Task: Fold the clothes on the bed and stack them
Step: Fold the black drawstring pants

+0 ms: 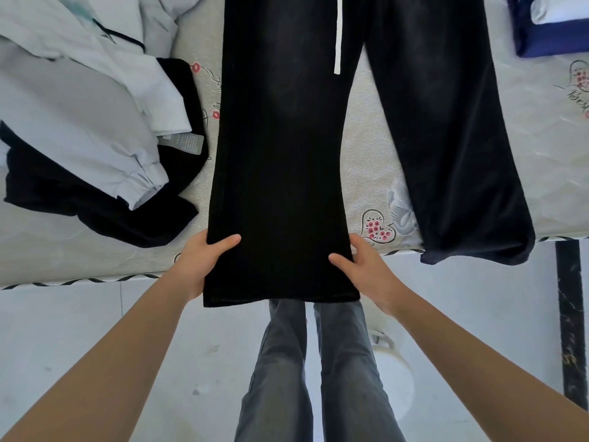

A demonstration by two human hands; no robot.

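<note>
Black trousers [280, 148] with a white drawstring lie spread on the bed, legs pointing toward me. I hold the near hem of the left trouser leg lifted past the bed's edge. My left hand [204, 260] grips its left side, thumb on top. My right hand [360, 266] grips its right side, thumb on top. The other trouser leg [452, 138] lies flat to the right, its hem hanging over the edge.
A heap of pale grey and black clothes [79, 122] lies at the left of the mattress [366, 161]. A folded dark blue and white stack [551, 30] sits at the far right. The bed's edge runs across the middle; a dark post [570, 314] stands at right.
</note>
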